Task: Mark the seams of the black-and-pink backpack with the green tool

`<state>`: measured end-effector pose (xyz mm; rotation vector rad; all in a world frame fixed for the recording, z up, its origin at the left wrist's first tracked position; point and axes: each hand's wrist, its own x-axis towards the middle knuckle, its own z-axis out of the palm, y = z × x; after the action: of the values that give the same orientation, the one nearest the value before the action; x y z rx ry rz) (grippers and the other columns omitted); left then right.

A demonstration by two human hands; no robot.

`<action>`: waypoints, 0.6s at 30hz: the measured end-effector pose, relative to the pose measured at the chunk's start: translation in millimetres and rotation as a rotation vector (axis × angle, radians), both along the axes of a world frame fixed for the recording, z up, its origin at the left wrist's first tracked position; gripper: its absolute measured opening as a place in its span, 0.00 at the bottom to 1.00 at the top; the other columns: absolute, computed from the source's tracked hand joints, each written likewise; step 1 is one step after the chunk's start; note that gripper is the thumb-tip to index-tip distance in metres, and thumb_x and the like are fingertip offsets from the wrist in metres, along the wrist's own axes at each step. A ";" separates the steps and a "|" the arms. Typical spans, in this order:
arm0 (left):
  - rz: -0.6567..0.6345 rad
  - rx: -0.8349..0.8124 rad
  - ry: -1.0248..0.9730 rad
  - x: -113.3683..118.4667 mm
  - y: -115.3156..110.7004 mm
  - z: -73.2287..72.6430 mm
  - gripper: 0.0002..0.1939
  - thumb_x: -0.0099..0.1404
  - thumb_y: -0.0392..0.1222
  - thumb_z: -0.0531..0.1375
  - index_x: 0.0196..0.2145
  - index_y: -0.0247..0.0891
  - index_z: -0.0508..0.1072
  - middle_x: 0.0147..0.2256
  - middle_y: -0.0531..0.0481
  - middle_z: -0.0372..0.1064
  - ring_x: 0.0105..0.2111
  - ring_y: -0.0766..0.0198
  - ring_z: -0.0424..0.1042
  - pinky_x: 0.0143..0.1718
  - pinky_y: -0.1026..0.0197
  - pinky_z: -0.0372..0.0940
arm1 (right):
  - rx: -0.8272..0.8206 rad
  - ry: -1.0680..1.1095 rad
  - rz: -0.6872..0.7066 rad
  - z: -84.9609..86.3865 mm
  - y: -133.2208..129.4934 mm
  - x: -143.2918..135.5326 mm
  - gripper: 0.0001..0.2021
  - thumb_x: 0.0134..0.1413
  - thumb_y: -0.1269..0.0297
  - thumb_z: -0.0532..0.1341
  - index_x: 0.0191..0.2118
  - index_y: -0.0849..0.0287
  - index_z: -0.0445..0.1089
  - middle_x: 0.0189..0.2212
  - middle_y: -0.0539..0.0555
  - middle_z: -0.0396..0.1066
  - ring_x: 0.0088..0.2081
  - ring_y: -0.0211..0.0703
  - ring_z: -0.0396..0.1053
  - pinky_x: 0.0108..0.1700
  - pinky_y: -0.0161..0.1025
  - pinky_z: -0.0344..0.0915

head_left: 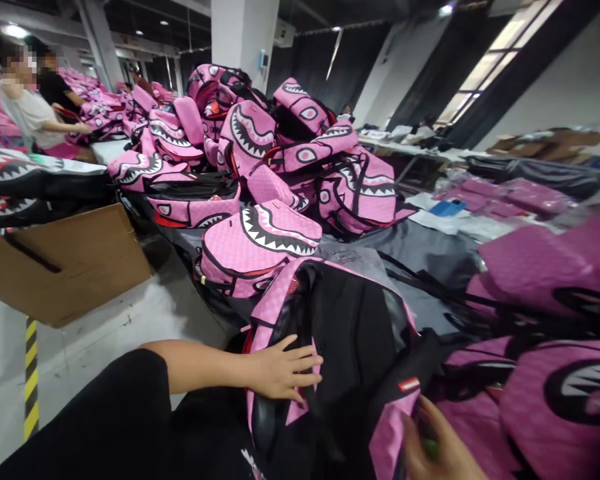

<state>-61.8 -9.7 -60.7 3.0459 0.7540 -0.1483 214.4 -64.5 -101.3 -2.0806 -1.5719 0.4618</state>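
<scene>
A pink and black backpack (353, 313) lies in front of me with its black side up. My left hand (287, 370) rests flat on it, fingers spread, over the pink-edged side. At the lower right, my right hand (437, 440) is closed on a pink piece of the bag, a strap or flap (394, 427). A small red label (409, 385) sits just above that piece. Something green shows between the right fingers, too small to name. Just beyond lies another pink backpack (265, 240) with a shark-mouth print.
Pink shark-print backpacks (250, 137) are heaped across the table behind. More pink bags (565, 387) crowd the right side. A cardboard box (65, 263) stands at left, near yellow-black floor tape (31, 380). Two people (35, 110) stand at the far left. Plastic-wrapped pink goods (510, 193) lie at right.
</scene>
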 end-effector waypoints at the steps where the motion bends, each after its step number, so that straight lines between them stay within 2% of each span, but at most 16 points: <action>1: -0.005 -0.018 0.026 -7.9 2.0 -8.2 0.28 0.71 0.55 0.51 0.63 0.40 0.64 0.69 0.41 0.49 0.70 0.51 0.45 0.67 0.37 0.50 | 0.052 -0.006 0.151 7.5 4.8 -18.8 0.26 0.60 0.50 0.55 0.62 0.51 0.64 0.53 0.61 0.72 0.44 0.55 0.76 0.36 0.46 0.73; 2: -0.014 -0.041 0.041 -16.1 4.0 -14.8 0.28 0.70 0.53 0.52 0.63 0.40 0.64 0.69 0.41 0.47 0.70 0.50 0.44 0.67 0.36 0.50 | 0.093 -0.029 0.299 14.8 10.2 -37.2 0.23 0.62 0.56 0.54 0.60 0.54 0.65 0.57 0.60 0.69 0.50 0.53 0.73 0.43 0.43 0.73; 3: -0.017 -0.070 0.050 -23.6 5.9 -19.8 0.28 0.70 0.52 0.52 0.64 0.40 0.63 0.69 0.42 0.46 0.71 0.50 0.42 0.67 0.37 0.50 | 0.091 -0.093 0.404 21.4 15.7 -52.3 0.20 0.62 0.63 0.54 0.58 0.55 0.67 0.58 0.59 0.68 0.53 0.51 0.72 0.46 0.41 0.72; 4: -0.009 -0.107 0.061 -29.5 7.3 -23.3 0.28 0.70 0.52 0.52 0.64 0.40 0.62 0.70 0.43 0.45 0.71 0.50 0.41 0.68 0.38 0.48 | 0.042 -0.188 0.440 27.0 21.0 -61.6 0.18 0.61 0.69 0.53 0.54 0.57 0.70 0.54 0.60 0.71 0.51 0.51 0.72 0.45 0.41 0.72; 6: 0.036 -0.190 0.091 -35.4 8.3 -26.3 0.29 0.71 0.52 0.51 0.66 0.41 0.59 0.70 0.45 0.44 0.71 0.50 0.40 0.69 0.38 0.44 | -0.134 -0.366 0.381 33.2 27.7 -58.3 0.14 0.62 0.73 0.51 0.45 0.61 0.73 0.43 0.62 0.75 0.42 0.53 0.75 0.36 0.42 0.70; 8: 0.082 -0.249 0.108 -34.6 7.7 -22.0 0.30 0.70 0.49 0.52 0.67 0.41 0.57 0.70 0.44 0.45 0.71 0.49 0.40 0.69 0.36 0.42 | -0.329 -0.447 0.208 32.7 25.1 -31.5 0.14 0.66 0.66 0.50 0.44 0.64 0.72 0.36 0.62 0.74 0.34 0.55 0.76 0.29 0.42 0.66; 9: 0.097 -0.265 0.107 -32.7 7.8 -16.0 0.31 0.69 0.46 0.54 0.67 0.40 0.57 0.69 0.44 0.45 0.71 0.48 0.39 0.69 0.36 0.41 | -0.410 -0.438 0.128 30.7 20.0 -15.0 0.16 0.68 0.61 0.50 0.46 0.65 0.71 0.35 0.62 0.75 0.33 0.55 0.77 0.28 0.41 0.65; 11: 0.085 -0.304 0.106 -25.8 11.5 5.2 0.32 0.66 0.38 0.54 0.66 0.39 0.58 0.69 0.44 0.48 0.71 0.49 0.41 0.70 0.38 0.43 | -0.518 -0.360 0.044 25.5 6.2 11.4 0.20 0.68 0.54 0.52 0.53 0.64 0.69 0.35 0.61 0.76 0.35 0.55 0.78 0.30 0.40 0.65; 13: 0.044 -0.356 0.127 -11.5 22.4 34.6 0.30 0.62 0.30 0.53 0.63 0.39 0.64 0.65 0.46 0.58 0.68 0.54 0.51 0.67 0.47 0.53 | -0.540 -0.273 0.043 19.3 -5.2 19.4 0.22 0.68 0.52 0.52 0.58 0.60 0.68 0.35 0.60 0.77 0.37 0.54 0.78 0.31 0.39 0.65; 15: 0.024 -0.343 0.138 16.4 41.1 61.3 0.26 0.63 0.28 0.50 0.57 0.40 0.70 0.56 0.46 0.71 0.61 0.58 0.64 0.60 0.55 0.63 | -0.484 -0.246 0.029 14.2 -9.0 9.4 0.22 0.68 0.51 0.52 0.60 0.56 0.67 0.36 0.58 0.78 0.36 0.53 0.78 0.30 0.39 0.65; 16: 0.015 -0.292 0.127 36.1 52.8 69.5 0.23 0.65 0.29 0.50 0.54 0.40 0.72 0.52 0.46 0.74 0.57 0.58 0.68 0.56 0.56 0.65 | -0.450 -0.251 0.012 12.8 -8.1 0.5 0.22 0.68 0.52 0.52 0.61 0.55 0.66 0.36 0.58 0.77 0.35 0.53 0.78 0.29 0.39 0.65; 18: -0.098 -0.151 0.079 83.7 79.0 70.5 0.18 0.68 0.34 0.50 0.51 0.37 0.73 0.52 0.43 0.73 0.58 0.55 0.66 0.58 0.53 0.62 | -0.395 -0.278 -0.005 12.7 -3.4 -18.0 0.23 0.67 0.54 0.53 0.62 0.57 0.64 0.34 0.59 0.76 0.31 0.51 0.77 0.27 0.39 0.64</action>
<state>21.8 69.3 9.8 2.9484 0.5689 -0.3124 196.4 -67.9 -88.6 -2.5367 -1.7405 0.5351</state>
